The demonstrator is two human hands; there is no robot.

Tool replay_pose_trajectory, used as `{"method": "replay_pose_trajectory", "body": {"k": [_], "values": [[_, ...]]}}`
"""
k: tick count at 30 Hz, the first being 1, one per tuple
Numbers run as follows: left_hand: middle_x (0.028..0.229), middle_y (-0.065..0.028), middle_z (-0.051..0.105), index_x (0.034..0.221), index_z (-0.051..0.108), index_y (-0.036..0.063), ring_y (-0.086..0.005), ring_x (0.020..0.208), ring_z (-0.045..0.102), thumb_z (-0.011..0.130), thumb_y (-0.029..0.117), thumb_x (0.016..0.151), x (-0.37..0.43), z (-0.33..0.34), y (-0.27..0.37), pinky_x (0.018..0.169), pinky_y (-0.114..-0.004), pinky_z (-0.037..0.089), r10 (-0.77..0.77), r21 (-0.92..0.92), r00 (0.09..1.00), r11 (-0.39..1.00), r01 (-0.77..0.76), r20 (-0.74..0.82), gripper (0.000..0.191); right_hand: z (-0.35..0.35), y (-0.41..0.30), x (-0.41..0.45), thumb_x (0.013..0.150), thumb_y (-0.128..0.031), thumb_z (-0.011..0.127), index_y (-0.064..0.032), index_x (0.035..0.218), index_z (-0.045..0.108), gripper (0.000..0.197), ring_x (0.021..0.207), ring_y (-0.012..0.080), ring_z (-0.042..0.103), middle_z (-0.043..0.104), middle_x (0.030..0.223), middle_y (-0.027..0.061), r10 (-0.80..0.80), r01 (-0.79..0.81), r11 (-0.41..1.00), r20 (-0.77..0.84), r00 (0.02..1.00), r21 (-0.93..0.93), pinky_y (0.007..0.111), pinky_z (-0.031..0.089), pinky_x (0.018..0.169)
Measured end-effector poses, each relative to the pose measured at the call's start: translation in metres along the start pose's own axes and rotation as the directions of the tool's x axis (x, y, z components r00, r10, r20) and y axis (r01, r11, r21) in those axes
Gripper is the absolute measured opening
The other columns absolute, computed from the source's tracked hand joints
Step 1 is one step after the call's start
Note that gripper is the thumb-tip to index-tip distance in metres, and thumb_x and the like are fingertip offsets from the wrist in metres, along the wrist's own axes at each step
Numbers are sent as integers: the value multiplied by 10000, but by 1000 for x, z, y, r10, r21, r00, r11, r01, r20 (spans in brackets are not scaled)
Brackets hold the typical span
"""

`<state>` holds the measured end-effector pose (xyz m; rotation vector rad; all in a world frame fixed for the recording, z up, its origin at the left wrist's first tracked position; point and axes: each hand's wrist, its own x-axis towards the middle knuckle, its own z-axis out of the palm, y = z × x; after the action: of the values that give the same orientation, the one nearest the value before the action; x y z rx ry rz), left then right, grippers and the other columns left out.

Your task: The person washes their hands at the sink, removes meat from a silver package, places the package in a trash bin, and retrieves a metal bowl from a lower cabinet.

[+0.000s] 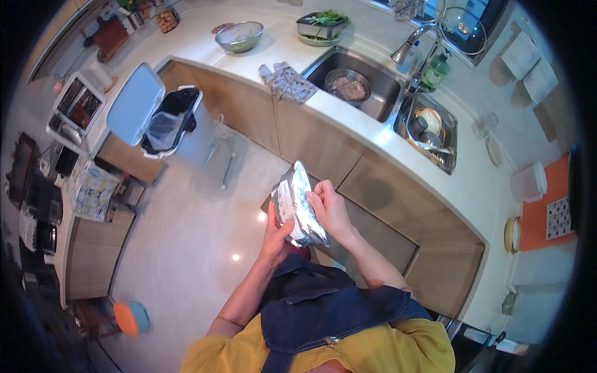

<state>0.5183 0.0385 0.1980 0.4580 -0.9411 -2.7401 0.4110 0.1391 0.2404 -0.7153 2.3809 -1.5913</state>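
Observation:
A shiny silver foil pouch (298,205) with a white label is held in front of my apron. My left hand (276,235) grips its lower left side, thumb across the front. The thumb and fingers of my right hand (329,207) pinch the pouch's right edge. Whether the pouch is sealed I cannot tell. Beyond it, past the cabinet fronts, a metal bowl of pale pinkish food (348,86) sits in the larger sink basin (382,109).
A bin with a raised lid (136,103) and black liner stands ahead on the left. The white counter (447,196) curves round from ahead to the right, carrying a patterned cloth (287,83), a glass bowl (239,37) and a container of greens (322,28). An orange-topped stool (127,319) stands lower left.

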Motion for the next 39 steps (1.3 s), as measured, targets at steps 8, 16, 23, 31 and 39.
{"method": "replay_pose_trajectory", "body": {"k": [8, 16, 23, 31, 39], "values": [[1234, -91, 392, 1330, 175, 97, -206, 1106, 430, 585, 85, 797, 203, 46, 7, 913, -342, 385, -126, 81, 990, 989, 120, 65, 673, -59, 79, 176, 843, -255, 504, 4, 710, 519, 291, 547, 285, 516, 522, 615, 176, 151, -148, 986, 24, 988, -83, 355, 411, 545], [1239, -111, 378, 1313, 191, 22, -181, 1134, 379, 613, 190, 792, 352, 64, 22, 945, -295, 318, -86, 499, 996, 864, 68, 13, 691, -74, 132, 314, 863, -229, 473, 6, 755, 522, 264, 546, 273, 495, 511, 616, 169, 125, -124, 991, -18, 992, 41, 353, 399, 543], [1263, -149, 348, 1322, 168, -18, -217, 1173, 350, 638, 236, 764, 436, 76, 55, 971, -308, 286, 298, 501, 948, 841, -204, -114, 772, -58, 128, 441, 859, -191, 483, -1, 724, 503, 234, 510, 241, 479, 493, 592, 158, -128, 117, 986, 95, 987, 116, 331, 384, 503], [1246, -222, 364, 1271, 327, 25, -340, 1160, 351, 571, 315, 782, 509, 22, 64, 965, -406, 267, 644, 1000, 765, -14, -27, 29, 619, 23, 218, 528, 862, -152, 472, -41, 720, 466, 180, 451, 75, 425, 438, 561, 5, 77, -121, 975, 229, 970, 185, 225, 344, 394], [1299, -164, 342, 1273, 365, 115, -324, 1200, 313, 530, 446, 770, 545, -13, 94, 971, -466, 186, 520, 940, 824, -339, -43, 225, 625, 21, 192, 539, 804, -77, 476, -30, 787, 444, 59, 479, 77, 438, 468, 606, 6, 103, -318, 803, 409, 907, 503, 221, 350, 417]]}}
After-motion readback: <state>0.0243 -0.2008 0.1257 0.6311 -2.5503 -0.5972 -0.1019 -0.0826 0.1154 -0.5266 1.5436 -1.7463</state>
